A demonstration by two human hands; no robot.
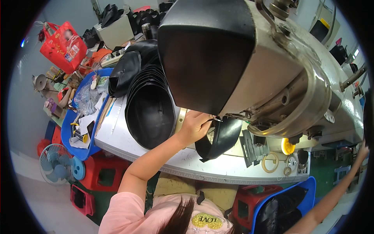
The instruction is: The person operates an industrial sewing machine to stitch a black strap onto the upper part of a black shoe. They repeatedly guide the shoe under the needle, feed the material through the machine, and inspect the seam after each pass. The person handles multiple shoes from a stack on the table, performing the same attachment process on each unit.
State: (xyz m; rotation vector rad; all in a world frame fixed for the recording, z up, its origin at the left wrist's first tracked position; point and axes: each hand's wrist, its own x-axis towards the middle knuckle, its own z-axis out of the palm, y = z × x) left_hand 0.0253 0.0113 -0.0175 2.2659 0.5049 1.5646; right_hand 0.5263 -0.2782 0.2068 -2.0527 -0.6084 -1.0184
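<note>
My left hand (193, 126) is closed around a small, thin, dark pointed tool (216, 119) whose exact kind I cannot make out. Its tip is beside the needle area of a large sewing machine (272, 78). Just right of the hand, a curved black leather-like piece (226, 136) rests on the white worktable (183, 165) under the machine head. My right arm stretches far out to the right, and the right hand (364, 151) is at the machine's far end, its fingers hidden at the picture's dark rim.
Left of my hand lies a nested stack of black curved pieces (150, 117). Dark strips (253, 150) and a yellowish ring (270, 162) lie at right. Blue bins stand at left (70, 146) and lower right (311, 187). Red stools (101, 171) and a fan (56, 163) are below.
</note>
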